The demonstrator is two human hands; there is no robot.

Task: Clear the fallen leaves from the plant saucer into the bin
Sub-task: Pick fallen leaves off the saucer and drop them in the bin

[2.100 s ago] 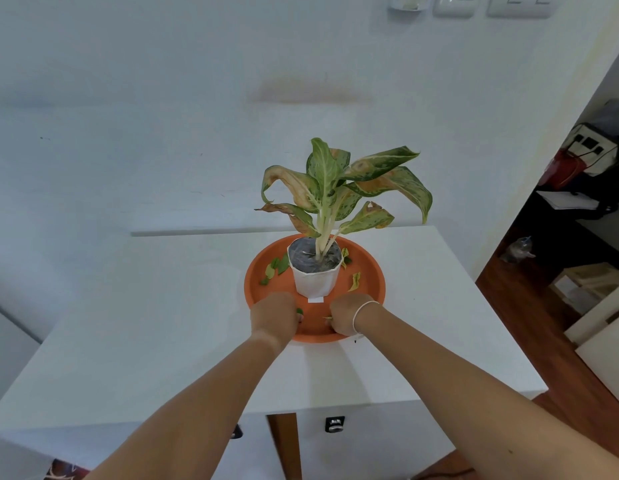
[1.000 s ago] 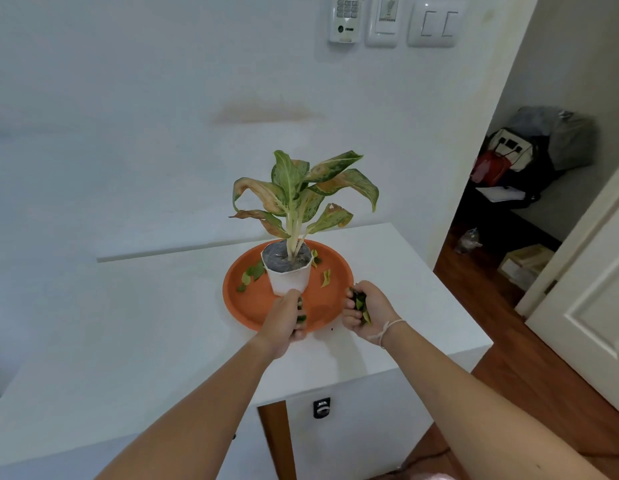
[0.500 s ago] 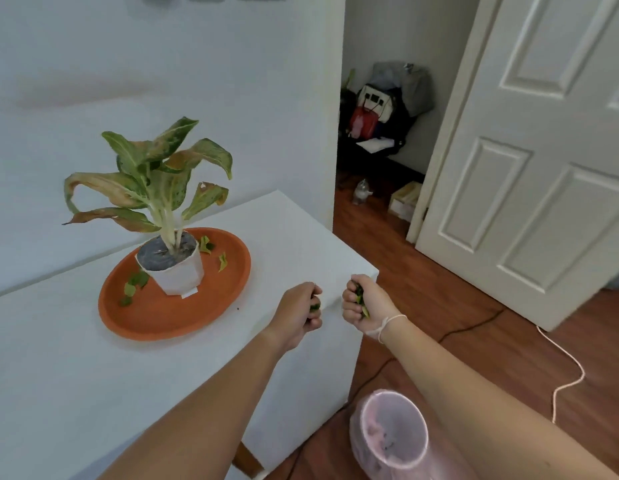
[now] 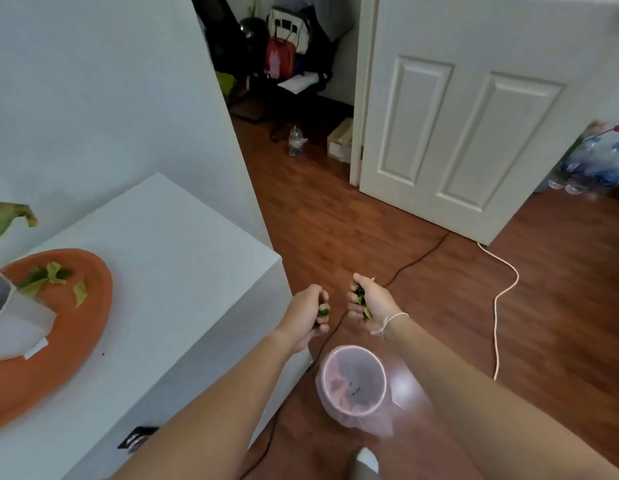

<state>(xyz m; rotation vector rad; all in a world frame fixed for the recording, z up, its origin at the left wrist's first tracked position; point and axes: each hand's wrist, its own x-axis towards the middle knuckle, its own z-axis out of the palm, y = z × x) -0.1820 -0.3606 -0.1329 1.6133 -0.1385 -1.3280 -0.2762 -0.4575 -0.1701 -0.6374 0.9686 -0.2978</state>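
Note:
My left hand (image 4: pixel 309 315) is closed around green leaf pieces, held past the table's right edge. My right hand (image 4: pixel 370 304) is also closed on green leaves, just to the right of it. Both hang above the floor, a little beyond the bin (image 4: pixel 353 384), a round bin lined with a pink bag that stands on the wooden floor below my wrists. The orange saucer (image 4: pixel 93 306) lies at the left on the white table (image 4: pixel 183 258). Several fallen leaves (image 4: pixel 46 277) still lie in it beside the white pot (image 4: pixel 17 327).
A black cable (image 4: pixel 415 259) and a pale cord (image 4: pixel 502 299) run across the wooden floor. A white door (image 4: pixel 474 116) stands open at the right. Bags, a box and a bottle sit in the room beyond. Plastic bottles are heaped at the far right.
Both hands have left the saucer with leaves in them and swung right, off the table and over the floor near the bin. My view has turned right and down.

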